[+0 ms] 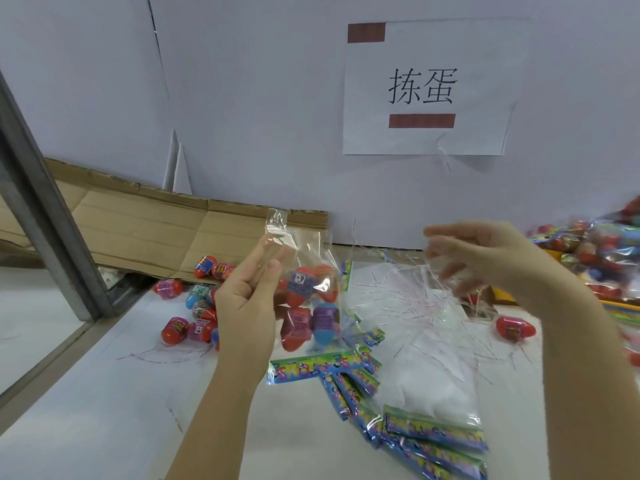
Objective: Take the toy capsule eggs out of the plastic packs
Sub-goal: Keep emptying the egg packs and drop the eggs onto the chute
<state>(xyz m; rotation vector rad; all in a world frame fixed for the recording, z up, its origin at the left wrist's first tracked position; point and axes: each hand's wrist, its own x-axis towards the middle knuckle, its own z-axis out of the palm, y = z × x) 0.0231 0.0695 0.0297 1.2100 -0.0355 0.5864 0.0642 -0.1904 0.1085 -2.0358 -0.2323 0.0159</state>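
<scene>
My left hand (242, 299) grips the pack (306, 242), eggs (299, 285) inside; right hand (485, 258) blurred, grip unclear. Risk: a tipped pack spills eggs, which roll off the table (104, 410).

“拣蛋” on the wall sign (429, 88); upside-down “6+” on a packed egg label (300, 279).

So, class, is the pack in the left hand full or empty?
Not empty: the pack holds several eggs, seen through clear plastic.

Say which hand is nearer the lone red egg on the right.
Right. The right hand hovers above the red egg; the left hand, gripping a pack, is far left.
</scene>
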